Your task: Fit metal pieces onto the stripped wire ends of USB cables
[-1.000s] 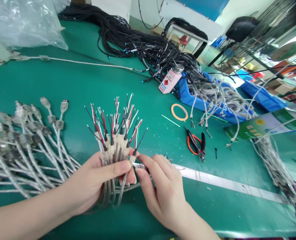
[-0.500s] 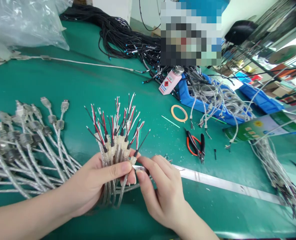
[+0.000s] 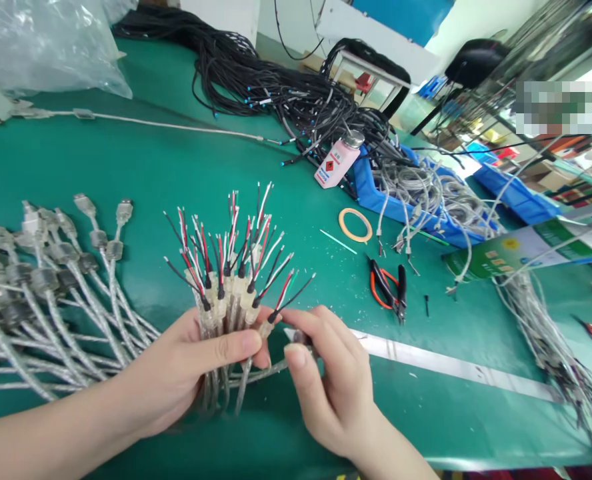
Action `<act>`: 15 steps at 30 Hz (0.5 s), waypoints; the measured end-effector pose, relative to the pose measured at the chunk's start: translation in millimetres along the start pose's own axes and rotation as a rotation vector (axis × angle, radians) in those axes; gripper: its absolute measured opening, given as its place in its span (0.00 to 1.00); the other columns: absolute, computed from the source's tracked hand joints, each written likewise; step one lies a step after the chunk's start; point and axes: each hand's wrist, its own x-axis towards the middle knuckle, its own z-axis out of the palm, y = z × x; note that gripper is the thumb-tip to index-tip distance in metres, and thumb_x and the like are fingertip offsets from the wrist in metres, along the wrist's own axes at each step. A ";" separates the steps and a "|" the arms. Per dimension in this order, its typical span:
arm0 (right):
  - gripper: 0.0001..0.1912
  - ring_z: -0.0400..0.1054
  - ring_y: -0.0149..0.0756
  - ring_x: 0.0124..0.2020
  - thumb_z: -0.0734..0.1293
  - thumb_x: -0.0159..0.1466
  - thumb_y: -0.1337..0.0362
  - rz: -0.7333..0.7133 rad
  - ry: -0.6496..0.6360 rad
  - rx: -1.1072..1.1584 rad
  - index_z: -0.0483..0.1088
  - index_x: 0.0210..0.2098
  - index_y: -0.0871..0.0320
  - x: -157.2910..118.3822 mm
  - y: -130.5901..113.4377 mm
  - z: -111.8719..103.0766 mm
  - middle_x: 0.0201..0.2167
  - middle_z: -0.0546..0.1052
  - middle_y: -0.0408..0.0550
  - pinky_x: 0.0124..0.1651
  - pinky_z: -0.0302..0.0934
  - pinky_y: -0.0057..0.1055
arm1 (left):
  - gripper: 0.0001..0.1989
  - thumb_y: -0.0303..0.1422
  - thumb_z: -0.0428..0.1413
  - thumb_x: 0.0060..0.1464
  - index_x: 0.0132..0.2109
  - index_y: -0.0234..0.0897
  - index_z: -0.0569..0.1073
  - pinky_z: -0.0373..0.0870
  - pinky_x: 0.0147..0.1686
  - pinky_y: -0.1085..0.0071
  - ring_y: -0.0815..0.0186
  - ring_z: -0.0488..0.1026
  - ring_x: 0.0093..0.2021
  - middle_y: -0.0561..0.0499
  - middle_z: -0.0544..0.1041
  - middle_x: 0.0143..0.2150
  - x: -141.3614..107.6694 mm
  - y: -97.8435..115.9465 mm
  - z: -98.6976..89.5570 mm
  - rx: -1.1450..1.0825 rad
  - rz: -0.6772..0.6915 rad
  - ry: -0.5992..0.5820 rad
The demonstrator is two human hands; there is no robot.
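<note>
My left hand (image 3: 196, 360) is wrapped round a bundle of clear braided cables (image 3: 231, 300), thumb across the front. Thin black, red, white and green wires fan upward from their ends. My right hand (image 3: 331, 373) is just right of the bundle, its index fingertip by the rightmost cable end (image 3: 266, 327). Its fingers curl round a small metal object (image 3: 300, 337), partly hidden, whose exact kind I cannot make out. More clear cables with USB plugs (image 3: 93, 220) lie at the left.
Pliers (image 3: 389, 287), a tape ring (image 3: 355, 225) and a pink bottle (image 3: 339, 160) are on the green table (image 3: 151, 160). Behind are black cables (image 3: 256, 73) and a blue bin (image 3: 396, 207) of cables. A metal strip (image 3: 451, 367) lies at right.
My right hand has moved slightly right, away from the bundle, with its thumb farther from the cables. The rightmost cable's wires lean farther right. A blurred figure behind the table is gone from there.
</note>
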 end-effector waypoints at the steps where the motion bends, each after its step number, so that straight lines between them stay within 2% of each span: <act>1: 0.12 0.62 0.31 0.27 0.60 0.69 0.62 0.071 -0.001 0.103 0.70 0.47 0.61 0.4 -0.1 -1.7 0.27 0.70 0.44 0.29 0.60 0.30 | 0.08 0.38 0.68 0.48 0.36 0.42 0.83 0.65 0.34 0.76 0.70 0.70 0.30 0.56 0.78 0.25 0.4 0.4 0.6 -0.003 -0.004 -0.024; 5: 0.10 0.62 0.28 0.24 0.64 0.68 0.58 0.354 -0.037 0.511 0.73 0.41 0.57 3.2 1.7 -5.0 0.24 0.68 0.41 0.25 0.59 0.25 | 0.06 0.37 0.66 0.50 0.33 0.40 0.82 0.64 0.30 0.76 0.71 0.69 0.26 0.55 0.76 0.24 0.6 0.3 3.2 0.014 -0.046 -0.129; 8: 0.09 0.63 0.27 0.23 0.65 0.67 0.60 0.420 -0.083 0.731 0.71 0.33 0.58 4.0 3.3 -2.1 0.23 0.69 0.41 0.25 0.59 0.24 | 0.06 0.37 0.65 0.52 0.33 0.39 0.82 0.65 0.30 0.76 0.70 0.69 0.27 0.55 0.76 0.25 -1.3 -2.3 2.8 0.069 -0.055 -0.140; 10: 0.09 0.63 0.27 0.24 0.65 0.67 0.61 0.418 -0.051 0.720 0.69 0.30 0.58 3.0 2.6 1.0 0.24 0.71 0.41 0.26 0.60 0.25 | 0.06 0.37 0.65 0.52 0.33 0.39 0.81 0.66 0.30 0.75 0.69 0.70 0.27 0.53 0.76 0.25 -2.3 -4.8 2.3 0.091 -0.069 -0.134; 15: 0.10 0.61 0.27 0.25 0.64 0.68 0.64 0.343 0.011 0.402 0.67 0.29 0.58 -1.5 -2.5 2.5 0.24 0.69 0.40 0.28 0.58 0.26 | 0.06 0.32 0.67 0.47 0.28 0.38 0.78 0.66 0.27 0.75 0.69 0.69 0.25 0.54 0.75 0.23 -1.9 -7.1 5.5 0.091 -0.086 -0.075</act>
